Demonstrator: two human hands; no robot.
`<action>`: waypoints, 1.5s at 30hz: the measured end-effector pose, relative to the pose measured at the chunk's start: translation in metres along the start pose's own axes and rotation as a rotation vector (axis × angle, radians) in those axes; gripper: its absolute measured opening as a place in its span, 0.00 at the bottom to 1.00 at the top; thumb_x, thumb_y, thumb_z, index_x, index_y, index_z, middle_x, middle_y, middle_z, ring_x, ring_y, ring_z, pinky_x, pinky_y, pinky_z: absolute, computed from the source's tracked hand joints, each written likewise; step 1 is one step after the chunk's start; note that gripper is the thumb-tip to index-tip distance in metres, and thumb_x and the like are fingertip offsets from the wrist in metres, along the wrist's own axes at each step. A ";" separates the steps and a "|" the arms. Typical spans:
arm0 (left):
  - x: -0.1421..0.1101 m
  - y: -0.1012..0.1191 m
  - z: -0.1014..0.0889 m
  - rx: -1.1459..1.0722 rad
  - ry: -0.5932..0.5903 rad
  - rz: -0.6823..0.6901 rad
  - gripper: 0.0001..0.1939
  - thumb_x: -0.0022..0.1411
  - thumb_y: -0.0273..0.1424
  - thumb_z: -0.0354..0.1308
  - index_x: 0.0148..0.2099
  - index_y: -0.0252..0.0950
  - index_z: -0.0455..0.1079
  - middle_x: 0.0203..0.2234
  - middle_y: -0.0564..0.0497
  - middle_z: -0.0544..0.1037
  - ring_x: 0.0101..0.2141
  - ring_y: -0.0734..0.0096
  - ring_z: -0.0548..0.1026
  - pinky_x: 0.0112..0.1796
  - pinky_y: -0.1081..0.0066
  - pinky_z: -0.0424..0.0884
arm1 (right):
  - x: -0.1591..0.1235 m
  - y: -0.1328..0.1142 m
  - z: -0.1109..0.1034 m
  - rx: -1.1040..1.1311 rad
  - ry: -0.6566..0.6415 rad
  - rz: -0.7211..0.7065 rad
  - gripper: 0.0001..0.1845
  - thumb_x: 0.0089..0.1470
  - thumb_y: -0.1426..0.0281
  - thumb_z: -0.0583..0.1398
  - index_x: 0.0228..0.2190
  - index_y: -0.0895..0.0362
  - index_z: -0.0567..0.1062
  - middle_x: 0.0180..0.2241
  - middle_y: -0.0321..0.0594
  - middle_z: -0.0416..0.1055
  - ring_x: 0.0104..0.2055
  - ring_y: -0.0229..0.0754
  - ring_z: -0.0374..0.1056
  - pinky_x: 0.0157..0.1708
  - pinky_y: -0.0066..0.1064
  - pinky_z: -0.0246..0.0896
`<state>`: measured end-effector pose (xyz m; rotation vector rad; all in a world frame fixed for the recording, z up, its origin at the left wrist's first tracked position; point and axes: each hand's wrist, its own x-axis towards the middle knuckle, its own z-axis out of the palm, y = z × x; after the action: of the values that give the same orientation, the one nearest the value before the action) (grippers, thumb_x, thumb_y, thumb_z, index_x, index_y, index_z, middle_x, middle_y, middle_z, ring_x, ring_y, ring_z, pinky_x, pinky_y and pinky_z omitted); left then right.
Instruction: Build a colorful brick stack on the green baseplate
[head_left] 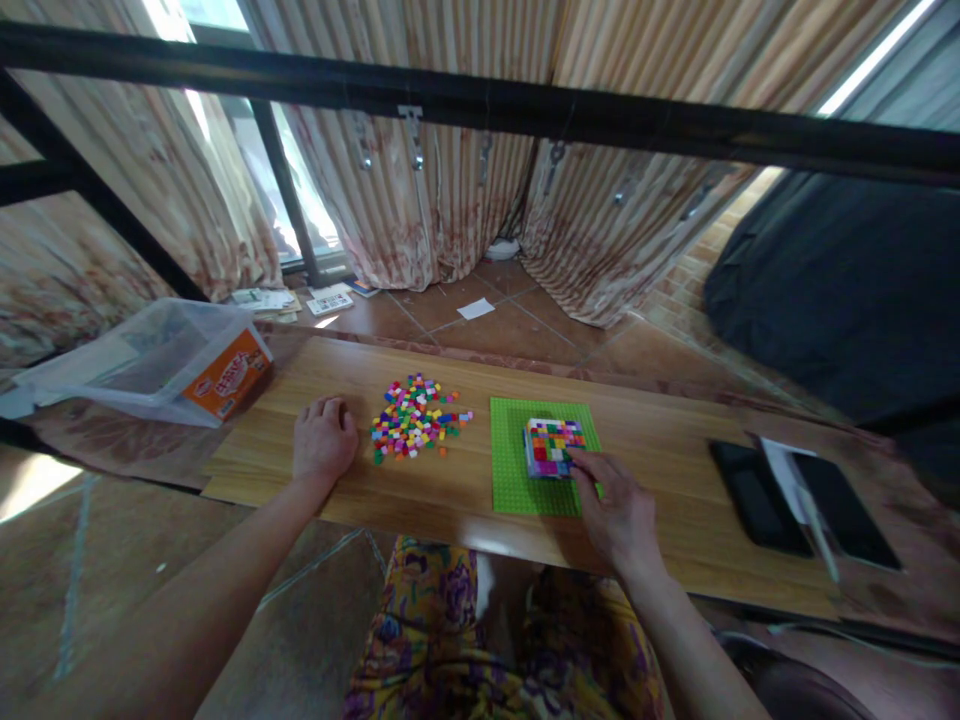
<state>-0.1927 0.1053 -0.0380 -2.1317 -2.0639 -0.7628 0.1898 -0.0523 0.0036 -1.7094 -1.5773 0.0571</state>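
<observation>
A block stack [555,448] built of many-coloured building bricks stands on a bright green studded baseplate [510,490]. My right hand [619,508] is at the stack's right side, thumb and forefinger pinched together at its upper edge. A small green brick [571,454] shows at these fingertips; the fingers partly cover it. To the left of the baseplate lies a loose heap of small coloured bricks [416,420]. My left hand [325,440] rests on the table just left of the heap, fingers curled in, with no brick visible in it.
The wooden table [450,500] carries two dark tablets [757,495] and a white paper [784,478] at the right. A clear plastic box [169,365] with an orange label stands at the far left. A black metal bar [480,100] crosses in front above.
</observation>
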 end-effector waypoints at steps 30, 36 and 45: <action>0.000 0.001 0.001 -0.009 -0.004 -0.010 0.16 0.62 0.32 0.46 0.47 0.34 0.71 0.47 0.36 0.76 0.52 0.50 0.71 0.55 0.52 0.64 | 0.000 0.009 0.010 0.000 0.144 0.275 0.24 0.58 0.57 0.56 0.51 0.57 0.75 0.45 0.50 0.74 0.45 0.50 0.69 0.47 0.46 0.66; 0.000 0.000 0.002 -0.005 0.010 -0.006 0.16 0.61 0.33 0.47 0.46 0.35 0.71 0.46 0.38 0.77 0.52 0.51 0.71 0.55 0.52 0.64 | -0.001 0.024 0.031 0.119 0.139 0.363 0.30 0.54 0.55 0.59 0.53 0.60 0.73 0.49 0.53 0.73 0.49 0.51 0.69 0.50 0.47 0.64; 0.000 -0.002 0.003 0.008 0.000 -0.005 0.16 0.62 0.33 0.46 0.46 0.35 0.71 0.47 0.38 0.76 0.52 0.51 0.71 0.56 0.53 0.64 | 0.001 0.012 0.034 0.298 0.138 0.493 0.27 0.51 0.57 0.61 0.48 0.61 0.76 0.45 0.53 0.77 0.44 0.50 0.73 0.48 0.45 0.66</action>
<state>-0.1933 0.1062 -0.0411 -2.1234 -2.0697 -0.7533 0.1817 -0.0333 -0.0263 -1.7775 -0.9637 0.3924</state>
